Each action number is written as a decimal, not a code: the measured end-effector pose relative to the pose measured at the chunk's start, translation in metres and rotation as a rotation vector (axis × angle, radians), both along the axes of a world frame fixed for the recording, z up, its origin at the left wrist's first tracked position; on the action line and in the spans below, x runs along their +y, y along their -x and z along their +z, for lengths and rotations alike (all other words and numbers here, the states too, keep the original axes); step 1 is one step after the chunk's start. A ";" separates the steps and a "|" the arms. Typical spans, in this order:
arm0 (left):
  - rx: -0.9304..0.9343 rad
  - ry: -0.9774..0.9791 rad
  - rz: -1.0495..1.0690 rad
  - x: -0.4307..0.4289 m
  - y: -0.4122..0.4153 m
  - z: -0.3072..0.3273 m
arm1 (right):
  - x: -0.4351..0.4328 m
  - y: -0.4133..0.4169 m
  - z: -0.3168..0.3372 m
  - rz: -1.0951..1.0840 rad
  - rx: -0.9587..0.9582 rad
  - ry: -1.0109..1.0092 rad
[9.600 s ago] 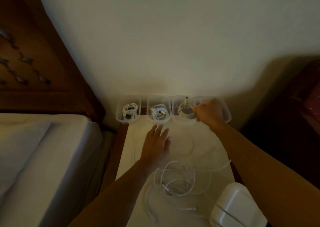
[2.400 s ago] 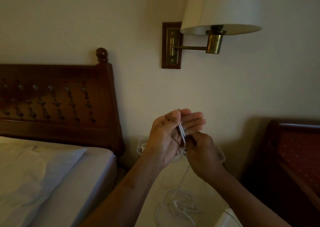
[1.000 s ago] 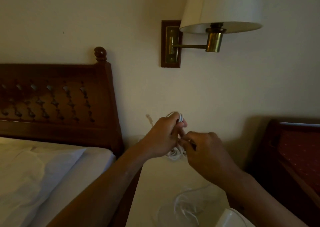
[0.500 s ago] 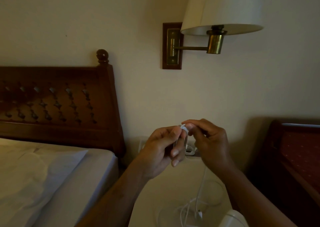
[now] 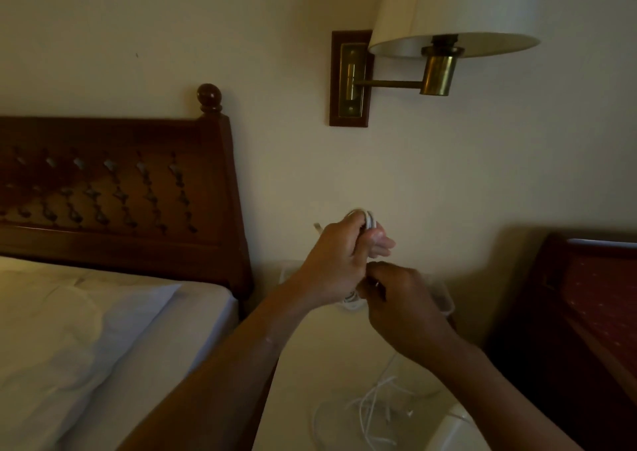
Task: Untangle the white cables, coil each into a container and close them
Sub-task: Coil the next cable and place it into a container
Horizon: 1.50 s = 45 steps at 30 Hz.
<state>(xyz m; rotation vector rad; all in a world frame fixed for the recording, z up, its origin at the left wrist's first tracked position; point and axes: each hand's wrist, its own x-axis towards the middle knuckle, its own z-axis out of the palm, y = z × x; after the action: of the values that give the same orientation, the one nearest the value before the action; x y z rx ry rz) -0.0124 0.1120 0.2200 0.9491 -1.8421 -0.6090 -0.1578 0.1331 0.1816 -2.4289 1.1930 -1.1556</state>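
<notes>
Above the back of the nightstand (image 5: 327,364), the left hand (image 5: 339,261) is clenched round a coiled white cable (image 5: 368,218), its loops showing above and below the fist. The right hand (image 5: 400,299), just beside it and lower, has its fingers curled, pinching the same cable at the coil's lower end. Loose white cables (image 5: 375,412) lie tangled on the nightstand's front. Clear containers (image 5: 446,299) stand along its back edge, mostly hidden by the hands. A wall lamp (image 5: 448,9) hangs above.

One white cable (image 5: 367,217) looped round the left hand (image 5: 336,261); loose white tangle (image 5: 377,411) on tabletop (image 5: 310,364); clear containers (image 5: 445,299) behind, mostly hidden.
</notes>
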 end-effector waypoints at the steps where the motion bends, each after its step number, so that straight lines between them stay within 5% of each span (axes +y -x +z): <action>1: -0.127 0.011 0.040 -0.004 -0.003 -0.001 | -0.001 0.003 0.002 -0.026 0.001 0.005; 4: -0.443 -0.008 0.093 -0.015 -0.013 -0.005 | -0.007 0.012 0.009 -0.082 0.089 0.117; 6: -0.447 -0.115 0.088 -0.018 -0.017 -0.012 | -0.016 0.018 0.009 -0.107 0.117 0.210; 12: 0.098 -0.446 -0.240 -0.010 -0.022 -0.028 | -0.041 0.021 -0.001 -0.089 0.078 0.414; 17: 0.515 -0.577 -0.355 -0.003 -0.019 -0.040 | -0.044 0.002 -0.023 -0.017 -0.376 0.054; 23: 0.959 -0.549 -0.506 0.004 -0.012 -0.042 | -0.035 -0.009 -0.063 -0.018 -0.543 -0.291; 25: 0.977 -0.474 -0.483 0.003 -0.009 -0.042 | -0.030 -0.013 -0.071 -0.010 -0.574 -0.394; 27: 0.786 -0.354 -0.361 0.001 -0.004 -0.045 | -0.024 -0.015 -0.075 0.027 -0.517 -0.388; 32: -0.147 0.092 0.058 -0.013 -0.003 -0.060 | -0.029 -0.012 -0.076 0.018 -0.385 -0.413; 36: -0.799 0.360 0.141 -0.035 -0.014 -0.085 | -0.038 -0.006 -0.083 -0.079 -0.369 -0.385; 40: -0.836 0.234 0.197 -0.046 -0.027 -0.100 | -0.041 0.003 -0.113 -0.107 -0.248 -0.348; 43: -0.667 -0.221 0.108 -0.048 -0.039 -0.113 | -0.038 0.013 -0.146 -0.157 -0.146 -0.387; 45: -0.728 -0.467 -0.011 -0.040 -0.040 -0.122 | -0.036 0.017 -0.162 -0.214 -0.051 -0.317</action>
<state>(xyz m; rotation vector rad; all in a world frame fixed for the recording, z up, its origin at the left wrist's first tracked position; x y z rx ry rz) 0.0279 0.0718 0.0984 1.6284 -2.3871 -0.7854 -0.1750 0.0976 0.0191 -2.0671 1.5193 -0.9846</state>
